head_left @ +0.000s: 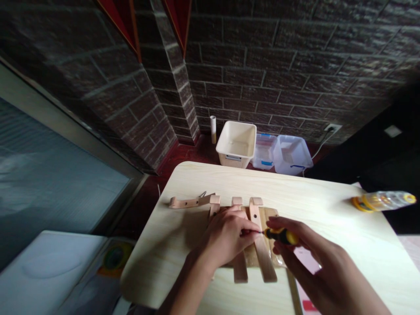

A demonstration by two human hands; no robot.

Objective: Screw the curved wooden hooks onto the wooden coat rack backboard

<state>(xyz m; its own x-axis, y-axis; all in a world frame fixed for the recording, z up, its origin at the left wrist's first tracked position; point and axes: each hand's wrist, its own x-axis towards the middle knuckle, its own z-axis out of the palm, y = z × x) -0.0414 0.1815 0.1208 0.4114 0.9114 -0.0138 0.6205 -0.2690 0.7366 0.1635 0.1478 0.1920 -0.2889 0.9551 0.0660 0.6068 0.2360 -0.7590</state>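
My right hand is closed around the yellow and black handle of a screwdriver, which lies nearly level and points left. Its tip meets the pinched thumb and forefinger of my left hand; whatever small thing they grip there is hidden. Under them runs a wooden strip with a curled end, showing a dark hole near its top. A second curled strip lies beside it, partly beneath my left hand. Both rest across a brown, plastic-wrapped slab. Another curled piece with holes lies to the left.
The pale wooden table carries a clear bottle-shaped container with a yellow base at right. A pink and white sheet lies under my right hand. Beyond the far edge, a cream bin and clear plastic boxes stand on the floor.
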